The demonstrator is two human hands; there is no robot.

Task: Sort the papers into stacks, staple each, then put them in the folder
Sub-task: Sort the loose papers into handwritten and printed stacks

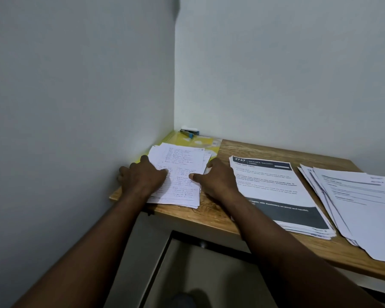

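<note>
head view: three stacks are laid out on the tabletop [253, 150], so sorting looks done or close to it. handwritten stack [182, 172] sits at the left edge, its far end overlapping the yellow folder [212, 145] in the back left corner. left hand [142, 176] lies on the stack's left side, fingers loosely spread, pressing down. right hand [217, 181] is at the stack's right edge, thumb on the top sheet; can't tell if its fingers tuck under. reads as squaring this stack for stapling, sheets a bit fanned. no staple visible on any stack, so stapling and filing look left to do. stapler [189, 132] rests on the folder's far end by the wall. printed stack with dark header [276, 190] mid tabletop, third stack [360, 201] at the right edge, fanned. blocker: handwritten stack and stapler lie on the folder, both likely need lifting off before it opens.
</note>
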